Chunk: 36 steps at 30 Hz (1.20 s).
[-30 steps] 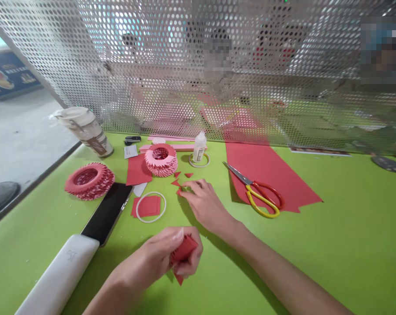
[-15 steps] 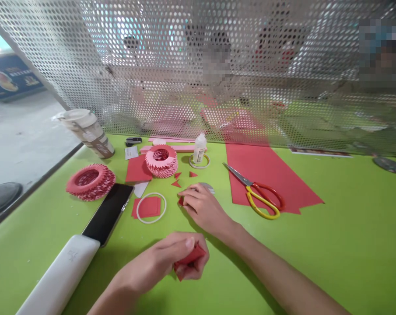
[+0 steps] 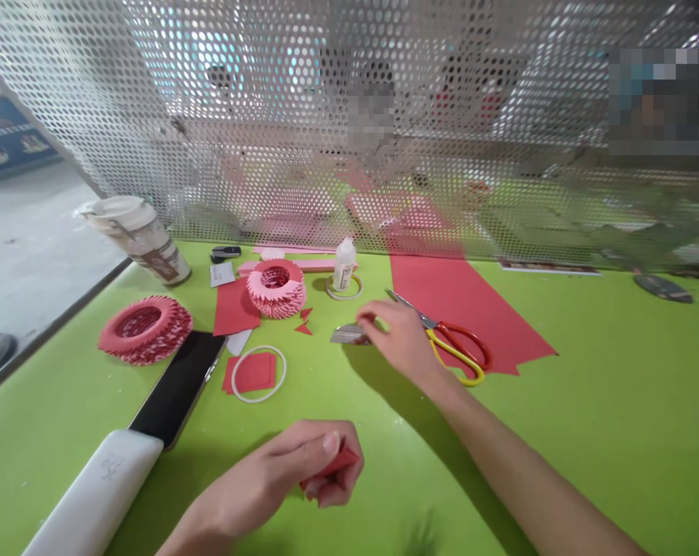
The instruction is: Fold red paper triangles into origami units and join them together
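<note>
My left hand [image 3: 291,467] is closed around folded red paper [image 3: 337,463], whose edges stick out past the thumb; its palm side is hidden. My right hand [image 3: 398,336] hovers farther forward with fingers curled and the tips drawn together; I cannot make out what lies between them. Just under its fingertips is a flat silvery-grey object [image 3: 349,334]. Partly behind the right hand lie scissors [image 3: 456,344] with one red and one yellow handle, resting on a large red paper sheet [image 3: 493,309]. Two small red paper triangles [image 3: 303,328] are left of the silvery object.
A pink folded-paper ring [image 3: 276,287], a darker pink ring [image 3: 146,328], a white hoop [image 3: 285,374] over red paper squares [image 3: 255,372], a small bottle [image 3: 344,264], a phone [image 3: 178,386], a white device [image 3: 94,494] and a cup [image 3: 144,239] stand about. Perforated metal [image 3: 303,154] bounds the back.
My right hand has lifted and moved right, away from the small red pieces. The red pieces by its fingers and below the bottle no longer show. My left hand keeps its hold on the red paper.
</note>
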{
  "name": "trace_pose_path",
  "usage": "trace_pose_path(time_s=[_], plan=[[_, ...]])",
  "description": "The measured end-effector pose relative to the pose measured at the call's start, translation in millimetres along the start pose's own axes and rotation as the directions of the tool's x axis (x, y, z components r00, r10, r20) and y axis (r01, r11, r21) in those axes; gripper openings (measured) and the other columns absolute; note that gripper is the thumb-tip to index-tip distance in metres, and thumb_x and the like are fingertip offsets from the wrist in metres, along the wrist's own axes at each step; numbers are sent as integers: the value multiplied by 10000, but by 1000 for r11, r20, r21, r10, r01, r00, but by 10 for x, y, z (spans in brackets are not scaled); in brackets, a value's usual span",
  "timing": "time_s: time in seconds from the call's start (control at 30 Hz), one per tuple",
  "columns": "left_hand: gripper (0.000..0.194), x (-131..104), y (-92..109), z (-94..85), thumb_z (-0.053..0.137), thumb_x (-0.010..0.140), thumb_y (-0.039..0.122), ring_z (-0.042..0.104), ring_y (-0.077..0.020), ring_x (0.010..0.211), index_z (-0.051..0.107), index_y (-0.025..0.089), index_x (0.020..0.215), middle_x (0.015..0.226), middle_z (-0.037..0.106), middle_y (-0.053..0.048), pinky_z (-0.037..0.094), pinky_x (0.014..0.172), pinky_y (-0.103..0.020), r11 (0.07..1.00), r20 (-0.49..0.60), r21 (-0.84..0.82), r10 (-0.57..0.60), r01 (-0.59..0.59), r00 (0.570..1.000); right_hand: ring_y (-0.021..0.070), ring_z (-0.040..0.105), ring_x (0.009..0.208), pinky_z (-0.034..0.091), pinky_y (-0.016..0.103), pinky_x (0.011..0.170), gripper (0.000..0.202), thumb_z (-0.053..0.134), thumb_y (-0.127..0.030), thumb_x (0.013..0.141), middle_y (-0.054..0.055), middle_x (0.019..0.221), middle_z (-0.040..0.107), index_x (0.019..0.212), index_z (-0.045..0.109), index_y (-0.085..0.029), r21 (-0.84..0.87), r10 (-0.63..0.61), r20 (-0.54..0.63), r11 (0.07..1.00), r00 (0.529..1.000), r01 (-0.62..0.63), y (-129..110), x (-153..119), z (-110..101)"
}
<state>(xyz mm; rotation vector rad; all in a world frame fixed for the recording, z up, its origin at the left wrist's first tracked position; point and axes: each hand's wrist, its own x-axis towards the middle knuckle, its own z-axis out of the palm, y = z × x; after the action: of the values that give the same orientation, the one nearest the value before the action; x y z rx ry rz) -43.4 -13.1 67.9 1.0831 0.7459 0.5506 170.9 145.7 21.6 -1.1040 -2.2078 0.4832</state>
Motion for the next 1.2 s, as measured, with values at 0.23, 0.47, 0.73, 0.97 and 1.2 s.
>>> trace_pose_path(time_s=[0.23,0.47,0.73,0.97,1.2], plan=[[519,42,-50,-33,416,1087,610,360,-148,672,558,173,845,743,477,-2,281,645,-307,1000,-46,-20,23,-24,999,328,792,1023,613,516,970,387,543,-36,915,112,1142,843,1134,804,-218,-126,122,-84,983,989,-132,652,73,-209],[505,46,-62,-46,390,1097,605,345,-153,678,562,180,884,751,480,3,276,651,-307,1000,-79,-13,-1,0,997,308,777,985,593,449,929,395,536,-21,911,115,1111,846,1128,817,-192,-214,111,-20,970,994,-112,717,29,-168],[480,19,-70,-58,413,1103,567,350,-153,686,580,183,868,758,493,7,281,673,-309,998,-109,-8,54,-56,992,303,711,1015,552,422,915,394,498,-1,926,153,1085,831,1070,829,-158,-280,73,-39,957,997,-81,688,10,-251],[513,35,-161,-70,397,1070,618,325,-164,696,576,182,867,761,459,7,265,678,-324,983,-262,-31,167,-181,951,273,717,887,548,397,836,235,590,-132,1000,109,984,814,1059,812,-184,-273,46,-162,958,986,-89,424,24,-511],[525,-67,-81,4,370,1101,641,387,-190,784,554,195,894,837,482,-15,312,734,-324,961,-317,163,264,-222,911,195,719,863,578,306,703,116,711,-195,996,58,1061,773,973,806,-257,216,-5,-165,976,986,41,-582,-111,-875]])
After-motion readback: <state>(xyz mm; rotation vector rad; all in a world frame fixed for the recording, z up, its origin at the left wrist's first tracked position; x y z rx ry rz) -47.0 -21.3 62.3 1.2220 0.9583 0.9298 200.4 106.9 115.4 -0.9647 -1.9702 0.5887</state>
